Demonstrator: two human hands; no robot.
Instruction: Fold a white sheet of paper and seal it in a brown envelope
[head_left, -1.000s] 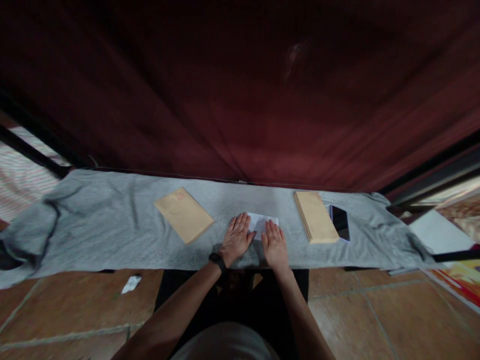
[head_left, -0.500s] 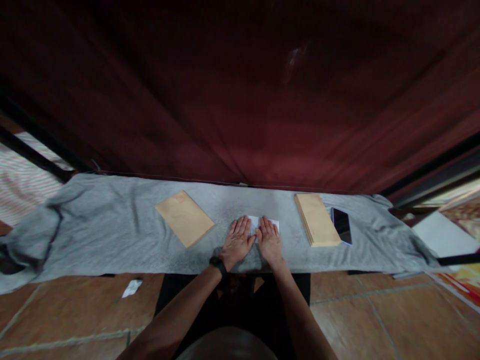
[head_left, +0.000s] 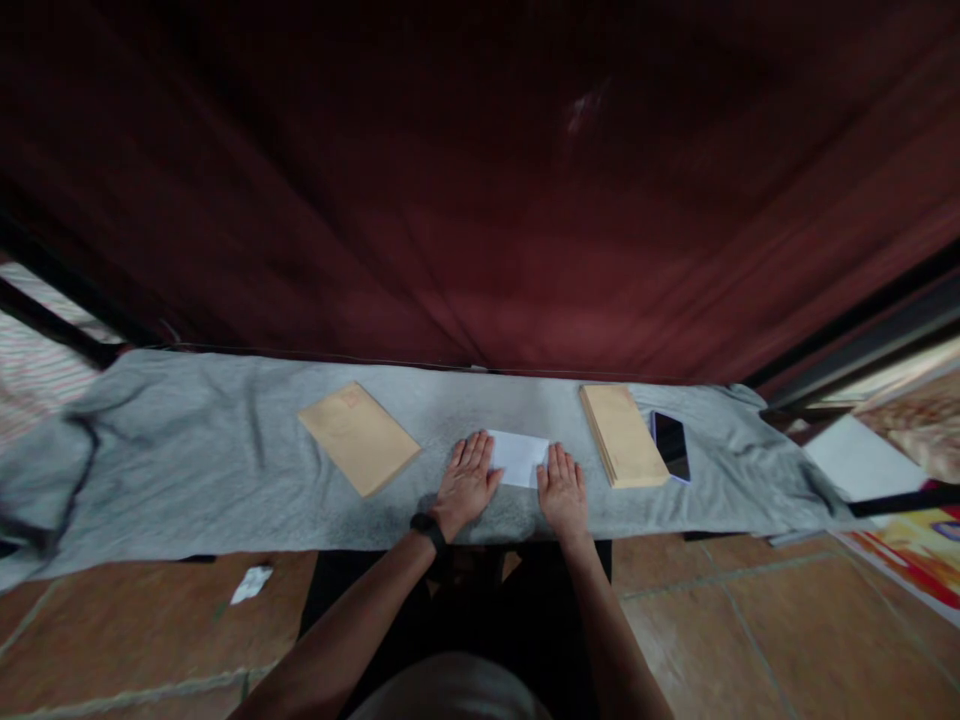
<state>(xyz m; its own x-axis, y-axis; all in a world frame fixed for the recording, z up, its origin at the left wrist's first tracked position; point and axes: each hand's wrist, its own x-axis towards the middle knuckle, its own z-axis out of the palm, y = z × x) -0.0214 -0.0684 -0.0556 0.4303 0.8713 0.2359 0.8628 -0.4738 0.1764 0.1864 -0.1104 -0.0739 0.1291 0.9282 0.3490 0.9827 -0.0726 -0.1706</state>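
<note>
Left hand [head_left: 466,483] and right hand [head_left: 564,490] lay open, palms flat, pressing the paper [head_left: 519,458] at both ends onto the worktop [head_left: 225,470]. Nothing gripped.

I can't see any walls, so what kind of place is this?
Probably a room at home with a makeshift work spot: a grey cloth spread out, a dark red curtain behind it, and a terracotta tiled floor.

One head-worn camera looks forward and down, fairly near, over a grey cloth [head_left: 225,470].
</note>
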